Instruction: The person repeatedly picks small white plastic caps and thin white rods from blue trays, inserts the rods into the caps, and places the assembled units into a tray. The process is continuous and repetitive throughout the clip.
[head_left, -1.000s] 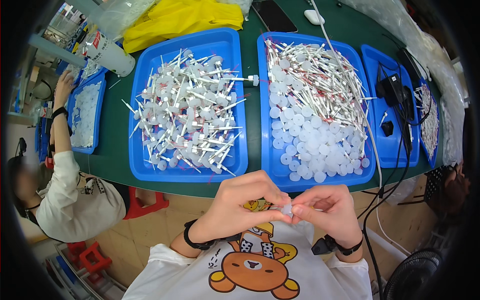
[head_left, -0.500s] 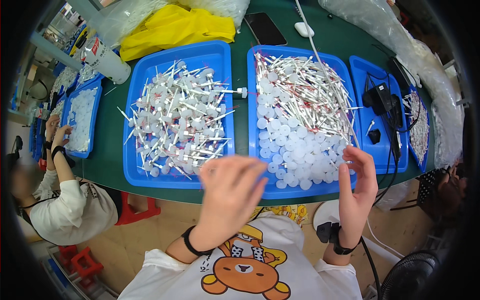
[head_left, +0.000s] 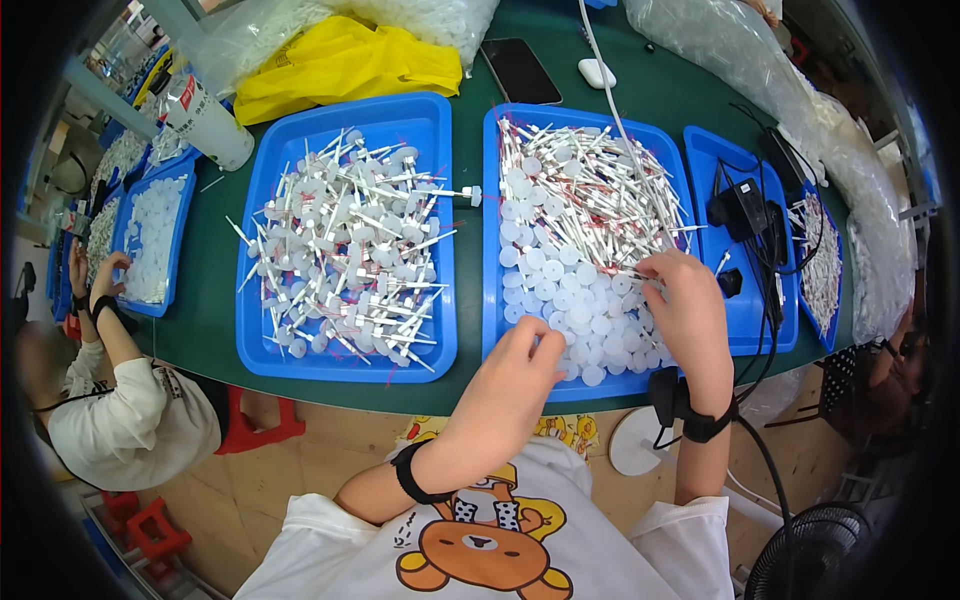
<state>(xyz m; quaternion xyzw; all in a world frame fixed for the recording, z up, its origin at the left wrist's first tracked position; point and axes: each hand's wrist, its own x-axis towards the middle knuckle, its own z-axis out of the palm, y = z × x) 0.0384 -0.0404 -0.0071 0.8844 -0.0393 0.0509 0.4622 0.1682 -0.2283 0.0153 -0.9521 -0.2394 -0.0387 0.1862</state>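
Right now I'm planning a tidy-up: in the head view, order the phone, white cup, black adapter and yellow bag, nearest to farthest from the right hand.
From the right hand:
1. Black adapter, in the blue tray to its right.
2. Phone, ahead and leftward.
3. Yellow bag, farther left.
4. White cup, left of the bag.
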